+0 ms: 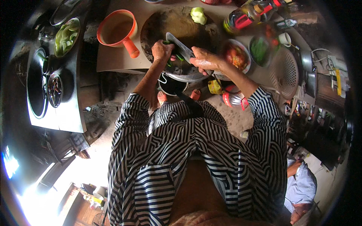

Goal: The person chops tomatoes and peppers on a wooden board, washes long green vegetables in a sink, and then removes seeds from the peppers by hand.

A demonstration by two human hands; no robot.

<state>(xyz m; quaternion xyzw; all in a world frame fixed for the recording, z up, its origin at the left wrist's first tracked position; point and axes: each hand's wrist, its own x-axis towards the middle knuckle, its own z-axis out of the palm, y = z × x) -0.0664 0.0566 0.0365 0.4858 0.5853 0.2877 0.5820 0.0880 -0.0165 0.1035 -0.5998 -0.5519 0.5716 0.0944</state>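
Note:
My right hand (206, 60) grips a kitchen knife (180, 47), its broad blade slanting up and left over a round wooden chopping board (169, 21). My left hand (162, 51) is closed around green vegetable pieces (179, 56), which look like green peppers, beside the blade. Part of these pieces is hidden by the fingers and knife. At the board's far edge lies a peeled pale-green vegetable (198, 15). A metal rim (188, 77) curves along the board's near side.
An orange-handled ladle (131, 48) stands left of the board. Rightward are a bowl of red food (236, 58), a bowl of chopped greens (258, 49), a colander (284, 72) and an oil bottle (240, 18). Sliced vegetables fill a plate (66, 36) at left. Another person (301, 183) sits behind right.

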